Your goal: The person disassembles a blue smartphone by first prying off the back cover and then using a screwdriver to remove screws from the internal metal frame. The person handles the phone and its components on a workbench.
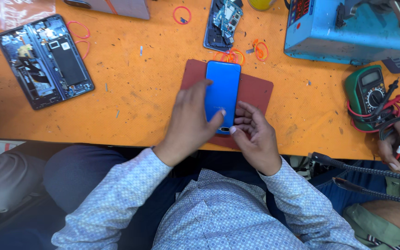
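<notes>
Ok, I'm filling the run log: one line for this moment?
left hand on blue phone | right hand at its lower end | phone on red mat | orange table

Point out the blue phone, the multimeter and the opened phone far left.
blue phone [223, 88], head view, bare back panel
multimeter [369, 90], head view, green body
opened phone [45, 60], head view, exposed inside

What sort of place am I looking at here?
Most likely a phone repair bench. An opened phone lies with its insides bare on the orange mat, a green multimeter sits with its leads, and both hands hold a blue phone.
</notes>
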